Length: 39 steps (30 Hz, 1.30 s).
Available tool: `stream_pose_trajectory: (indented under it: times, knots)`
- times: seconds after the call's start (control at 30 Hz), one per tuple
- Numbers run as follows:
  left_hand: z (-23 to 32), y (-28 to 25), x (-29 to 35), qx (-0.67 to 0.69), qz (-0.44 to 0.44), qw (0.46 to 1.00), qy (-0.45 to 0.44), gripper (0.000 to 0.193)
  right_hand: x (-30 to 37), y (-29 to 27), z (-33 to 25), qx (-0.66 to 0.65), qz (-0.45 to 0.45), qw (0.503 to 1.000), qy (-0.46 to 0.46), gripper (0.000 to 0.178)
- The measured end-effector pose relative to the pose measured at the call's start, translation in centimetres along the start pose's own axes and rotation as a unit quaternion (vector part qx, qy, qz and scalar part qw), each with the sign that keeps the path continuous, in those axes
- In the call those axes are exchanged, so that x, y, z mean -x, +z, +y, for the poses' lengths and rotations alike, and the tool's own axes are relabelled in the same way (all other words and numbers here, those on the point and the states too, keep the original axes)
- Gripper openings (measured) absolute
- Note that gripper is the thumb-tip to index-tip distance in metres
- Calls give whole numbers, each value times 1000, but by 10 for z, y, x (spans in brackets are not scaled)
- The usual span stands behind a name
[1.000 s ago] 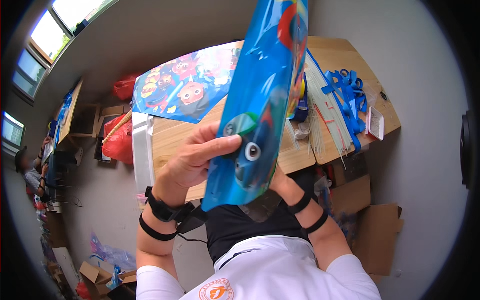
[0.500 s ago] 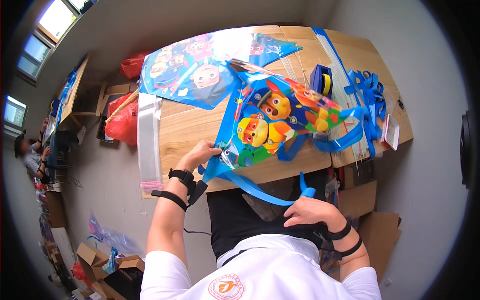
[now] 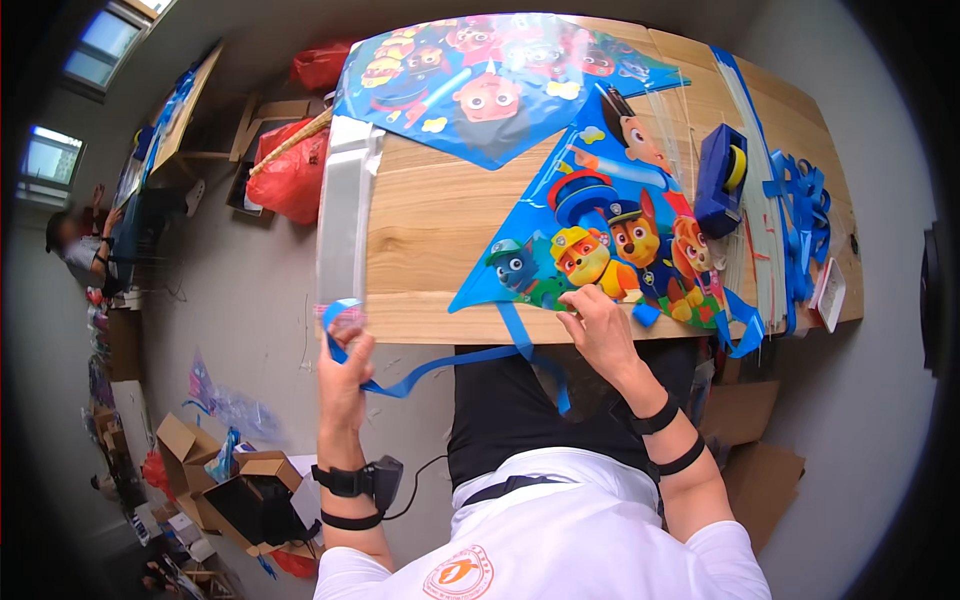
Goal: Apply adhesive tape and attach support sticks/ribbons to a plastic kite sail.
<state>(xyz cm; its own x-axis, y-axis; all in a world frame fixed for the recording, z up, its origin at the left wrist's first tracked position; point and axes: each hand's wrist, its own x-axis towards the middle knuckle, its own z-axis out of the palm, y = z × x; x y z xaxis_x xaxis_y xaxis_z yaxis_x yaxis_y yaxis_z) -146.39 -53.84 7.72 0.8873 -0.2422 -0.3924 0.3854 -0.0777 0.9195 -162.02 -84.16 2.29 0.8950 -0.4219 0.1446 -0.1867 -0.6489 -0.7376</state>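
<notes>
A triangular blue kite [image 3: 590,225] printed with cartoon dogs lies spread on the wooden table, its lower edge near me. Blue ribbon tails [image 3: 420,375] hang from it over the table's front edge. My left hand [image 3: 345,385] is off the table's near left corner, closed round a loop of the blue ribbon. At the kite's lower edge, my right hand [image 3: 605,340] has its fingers bent, thumb and fingertips at the sheet; how firmly they pinch is hard to see.
More printed kite sheets [image 3: 490,100] lie at the far side of the table [image 3: 420,220]. A blue tape dispenser [image 3: 720,180], thin white rods [image 3: 765,230] and bundled blue ribbon [image 3: 805,215] are at the right. Clear plastic sleeves [image 3: 345,210] line the left edge. Another person sits far left.
The kite has gone from raised and tilted to flat on the table. My left hand left its corner and moved left with ribbon; my right hand moved up from the ribbon to the kite's edge.
</notes>
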Motion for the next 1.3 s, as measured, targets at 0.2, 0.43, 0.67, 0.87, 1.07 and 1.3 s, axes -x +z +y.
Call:
stream_pose_trajectory:
  times: [0.2,0.43,0.67,0.87,1.07,1.3]
  knots:
    - [-58,51,69,245,-239,916,-209,32,29,46,-47,-347,-314,866,177,26]
    - [-83,74,90,308,-346,828,-314,41,54,47,-88,-537,-199,744,344,22]
    - [-90,74,92,162,-365,875,-274,50,65,52,-84,-472,-135,795,356,16]
    - [-98,78,97,60,-307,928,-200,54,73,57,-86,-441,-74,813,373,11]
    - [-112,81,98,71,-271,937,-207,59,77,60,-73,-450,-90,801,385,8]
    - [-119,87,94,86,-226,951,-195,56,76,64,-67,-434,-70,815,378,12]
